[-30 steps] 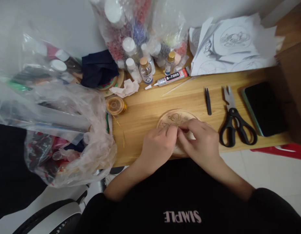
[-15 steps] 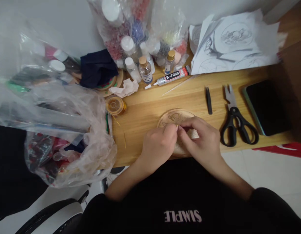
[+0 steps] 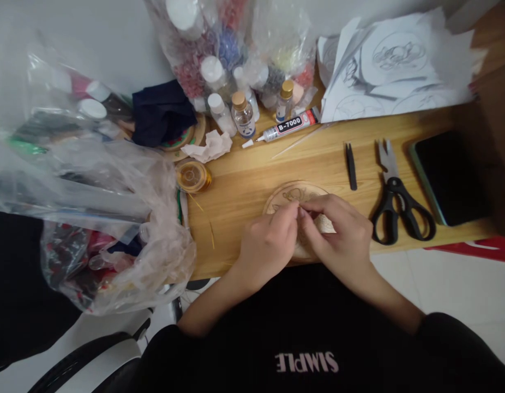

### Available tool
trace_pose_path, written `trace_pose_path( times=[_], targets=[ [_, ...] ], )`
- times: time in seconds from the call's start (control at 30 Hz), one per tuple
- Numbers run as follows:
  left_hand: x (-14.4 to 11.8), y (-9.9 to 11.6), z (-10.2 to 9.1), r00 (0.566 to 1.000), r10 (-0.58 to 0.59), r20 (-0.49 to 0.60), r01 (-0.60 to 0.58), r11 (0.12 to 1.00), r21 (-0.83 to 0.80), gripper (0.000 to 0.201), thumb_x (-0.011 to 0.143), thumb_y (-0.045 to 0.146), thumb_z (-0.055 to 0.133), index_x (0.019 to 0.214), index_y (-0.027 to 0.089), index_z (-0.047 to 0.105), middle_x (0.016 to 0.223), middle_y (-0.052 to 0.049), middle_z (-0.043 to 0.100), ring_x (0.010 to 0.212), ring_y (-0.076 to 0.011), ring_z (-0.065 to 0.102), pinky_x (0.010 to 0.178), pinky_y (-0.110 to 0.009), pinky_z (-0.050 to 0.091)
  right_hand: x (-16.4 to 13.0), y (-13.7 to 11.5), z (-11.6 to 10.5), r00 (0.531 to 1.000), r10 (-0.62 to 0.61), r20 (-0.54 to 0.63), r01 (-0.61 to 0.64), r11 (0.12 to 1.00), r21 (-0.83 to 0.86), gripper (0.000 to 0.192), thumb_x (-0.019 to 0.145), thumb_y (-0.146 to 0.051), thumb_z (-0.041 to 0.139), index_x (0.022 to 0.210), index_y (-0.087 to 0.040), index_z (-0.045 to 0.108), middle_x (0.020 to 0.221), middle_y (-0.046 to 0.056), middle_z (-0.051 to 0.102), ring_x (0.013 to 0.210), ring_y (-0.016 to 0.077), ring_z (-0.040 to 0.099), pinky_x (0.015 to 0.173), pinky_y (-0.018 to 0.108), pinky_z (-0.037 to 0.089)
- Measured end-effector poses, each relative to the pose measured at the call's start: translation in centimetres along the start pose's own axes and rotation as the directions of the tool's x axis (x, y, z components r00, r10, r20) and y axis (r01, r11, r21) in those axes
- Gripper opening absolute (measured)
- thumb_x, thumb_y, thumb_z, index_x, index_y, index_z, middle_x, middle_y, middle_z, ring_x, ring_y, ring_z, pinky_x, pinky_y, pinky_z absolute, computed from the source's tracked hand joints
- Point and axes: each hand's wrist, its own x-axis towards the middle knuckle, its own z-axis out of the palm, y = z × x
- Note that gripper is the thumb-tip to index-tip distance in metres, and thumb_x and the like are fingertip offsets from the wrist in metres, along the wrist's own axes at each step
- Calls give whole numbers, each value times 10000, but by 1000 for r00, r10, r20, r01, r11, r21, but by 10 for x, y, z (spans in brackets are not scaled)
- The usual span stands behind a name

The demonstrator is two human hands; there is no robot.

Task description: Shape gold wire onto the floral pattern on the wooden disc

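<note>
My left hand (image 3: 269, 237) and my right hand (image 3: 342, 229) meet fingertip to fingertip over a round wooden hoop (image 3: 272, 199) with pale, line-drawn fabric. Both hands are closed in a pinch. Whatever lies between the fingertips is too small to make out. Beneath my right palm, a whitish textured patch (image 3: 325, 224) shows on the hoop's surface. The hands hide much of the hoop's lower part. To the left, a spool of golden thread (image 3: 194, 176) stands on the table, with a loose strand (image 3: 207, 218) trailing from it.
Black tweezers (image 3: 350, 166), black-handled scissors (image 3: 395, 196) and a phone (image 3: 451, 177) lie to the right. Behind are a B-7000 glue tube (image 3: 289, 126), small bottles (image 3: 243, 115) and drawn paper sheets (image 3: 395, 71). A plastic bag (image 3: 154, 229) bulges over the left edge.
The yellowish bit visible between my fingertips half a second ago is now hidden. Both hands otherwise stay nearly in place, and the view has shifted slightly.
</note>
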Motion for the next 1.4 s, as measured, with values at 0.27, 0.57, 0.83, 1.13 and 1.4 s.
trace_pose_path(
  times=[0.27,0.57,0.83,1.13,1.4],
  targets=[
    [0,-2,1,1000,26,0,-26,999,-29,272,1003,205,417,1175,137,616,983,-78,753,872,-171,729,814,-292,596,-3,1,1,1000,-9,-30,9,1000,-1,51,867,-176,583,871,-178,633,753,34,689,686,154,646,640,303,510],
    [0,-2,3,996,93,-11,-93,996,11,290,1001,195,394,1161,129,627,949,-88,752,784,-163,728,743,-268,601,-5,4,5,995,-51,-85,48,998,-35,47,841,-147,608,855,-171,647,762,34,707,707,165,673,640,301,505],
    [1,-3,3,993,110,-48,-109,994,25,270,994,162,409,1148,96,620,931,-94,753,763,-159,727,724,-266,603,-3,5,5,993,-95,-70,89,992,-88,40,841,-126,614,858,-147,643,772,48,710,676,157,658,630,292,484],
    [1,-3,5,993,87,-74,-87,996,7,268,989,165,412,1112,94,639,918,-98,758,786,-178,739,741,-279,615,-2,8,3,988,-145,-46,139,983,-121,59,848,-133,611,888,-162,641,819,40,726,716,157,670,656,289,488],
    [1,0,8,998,57,-38,-57,998,2,296,1001,189,361,1079,119,639,881,-94,758,729,-180,736,697,-299,616,-2,12,2,986,-160,-35,153,976,-153,58,833,-134,638,882,-160,652,811,46,732,728,170,696,662,296,513]
  ],
)
